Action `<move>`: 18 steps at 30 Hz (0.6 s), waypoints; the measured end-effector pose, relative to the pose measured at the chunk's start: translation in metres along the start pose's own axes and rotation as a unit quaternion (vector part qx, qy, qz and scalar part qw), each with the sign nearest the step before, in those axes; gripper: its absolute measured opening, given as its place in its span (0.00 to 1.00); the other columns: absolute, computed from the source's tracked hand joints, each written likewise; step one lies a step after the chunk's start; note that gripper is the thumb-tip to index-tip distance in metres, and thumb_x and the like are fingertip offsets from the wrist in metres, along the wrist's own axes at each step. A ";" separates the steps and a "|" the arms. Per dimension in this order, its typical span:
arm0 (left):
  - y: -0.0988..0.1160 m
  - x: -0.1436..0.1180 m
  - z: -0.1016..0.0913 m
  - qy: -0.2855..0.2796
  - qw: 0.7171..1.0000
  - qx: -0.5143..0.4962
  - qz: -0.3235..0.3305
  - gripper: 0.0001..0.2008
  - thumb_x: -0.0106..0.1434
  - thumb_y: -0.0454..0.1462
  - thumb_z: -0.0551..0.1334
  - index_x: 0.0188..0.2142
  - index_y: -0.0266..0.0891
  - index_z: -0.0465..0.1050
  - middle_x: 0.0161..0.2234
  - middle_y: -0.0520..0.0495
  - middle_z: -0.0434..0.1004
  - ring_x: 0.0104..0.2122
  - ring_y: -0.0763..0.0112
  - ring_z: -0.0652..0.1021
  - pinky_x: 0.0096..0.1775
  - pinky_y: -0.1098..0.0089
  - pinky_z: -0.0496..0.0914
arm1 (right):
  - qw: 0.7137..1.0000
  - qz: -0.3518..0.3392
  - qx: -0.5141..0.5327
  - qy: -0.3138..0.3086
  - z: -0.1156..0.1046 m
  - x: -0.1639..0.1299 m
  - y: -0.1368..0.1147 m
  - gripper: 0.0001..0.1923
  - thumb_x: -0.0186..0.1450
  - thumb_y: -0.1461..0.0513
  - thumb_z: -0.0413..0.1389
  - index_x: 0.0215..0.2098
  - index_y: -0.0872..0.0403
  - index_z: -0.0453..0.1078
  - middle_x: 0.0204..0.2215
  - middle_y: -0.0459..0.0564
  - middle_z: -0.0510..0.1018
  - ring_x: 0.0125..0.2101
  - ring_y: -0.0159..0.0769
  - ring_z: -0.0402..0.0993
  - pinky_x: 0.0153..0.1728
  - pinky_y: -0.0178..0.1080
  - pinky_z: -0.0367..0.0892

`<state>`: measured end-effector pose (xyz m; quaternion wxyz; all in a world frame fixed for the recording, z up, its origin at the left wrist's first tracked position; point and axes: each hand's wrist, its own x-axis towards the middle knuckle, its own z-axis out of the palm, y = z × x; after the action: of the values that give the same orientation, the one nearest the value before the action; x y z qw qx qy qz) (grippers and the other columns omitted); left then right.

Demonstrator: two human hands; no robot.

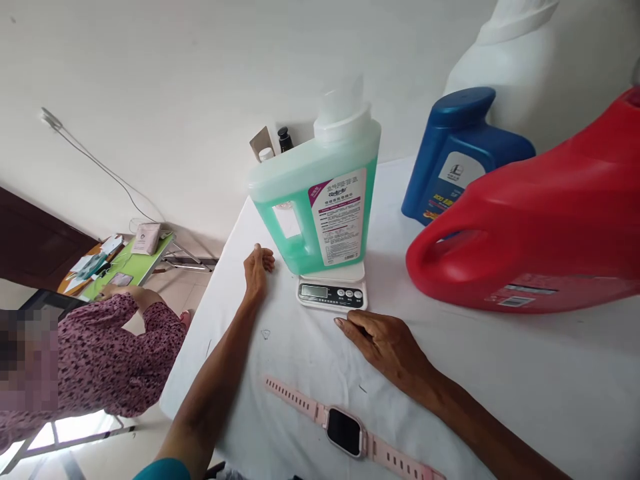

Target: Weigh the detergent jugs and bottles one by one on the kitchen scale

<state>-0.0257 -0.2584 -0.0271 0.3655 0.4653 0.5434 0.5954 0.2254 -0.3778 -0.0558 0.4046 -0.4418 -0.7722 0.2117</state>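
White table (500, 373): both hands empty, left hand (257, 270) near edge, right hand (385, 343) beside scale (333, 290).

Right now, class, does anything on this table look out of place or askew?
Yes. The red jug lies on its side, while the green bottle stands upright on the scale and the blue jug stands too. A pink watch lies unbuckled near the table's front edge.
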 end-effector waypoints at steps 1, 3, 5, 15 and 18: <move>-0.005 -0.002 -0.001 -0.005 1.000 0.014 0.006 0.32 0.64 0.63 0.56 0.30 0.34 0.73 0.23 0.49 0.70 0.22 0.76 0.69 0.28 0.71 0.63 | 1.000 0.007 0.002 -0.006 0.000 0.000 -0.001 0.24 0.76 0.52 0.46 0.23 0.52 0.54 0.18 0.42 0.62 0.19 0.29 0.56 0.24 0.36 0.53; -0.008 -0.005 0.000 -0.014 0.999 0.038 0.018 0.33 0.65 0.63 0.55 0.29 0.34 0.73 0.23 0.49 0.70 0.22 0.75 0.69 0.28 0.70 0.63 | 1.000 0.017 0.006 -0.010 -0.001 0.000 -0.001 0.25 0.76 0.52 0.46 0.22 0.51 0.54 0.18 0.42 0.63 0.19 0.29 0.56 0.24 0.36 0.53; -0.008 -0.005 0.000 -0.019 0.998 0.053 0.020 0.33 0.66 0.63 0.54 0.28 0.34 0.73 0.23 0.48 0.70 0.22 0.75 0.69 0.28 0.70 0.63 | 1.000 0.021 0.009 -0.009 -0.001 0.001 -0.002 0.25 0.76 0.51 0.46 0.22 0.51 0.55 0.18 0.42 0.63 0.19 0.29 0.56 0.24 0.36 0.53; -0.005 -0.005 0.001 -0.033 0.995 0.088 0.029 0.33 0.66 0.63 0.54 0.28 0.35 0.73 0.24 0.48 0.71 0.23 0.75 0.69 0.29 0.70 0.64 | 0.999 0.026 0.017 -0.009 -0.001 0.001 -0.003 0.25 0.75 0.50 0.45 0.23 0.52 0.54 0.18 0.42 0.62 0.19 0.29 0.56 0.24 0.36 0.53; -0.005 -0.005 0.001 -0.040 0.994 0.092 0.034 0.31 0.66 0.62 0.55 0.28 0.35 0.72 0.24 0.48 0.70 0.23 0.75 0.68 0.28 0.70 0.63 | 0.999 0.030 0.016 -0.011 -0.001 0.000 -0.002 0.26 0.75 0.49 0.45 0.23 0.52 0.54 0.18 0.42 0.62 0.19 0.29 0.55 0.24 0.36 0.53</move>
<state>-0.0238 -0.2623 -0.0326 0.3223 0.5383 0.5650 0.5359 0.2251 -0.3790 -0.0538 0.3962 -0.4559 -0.7595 0.2415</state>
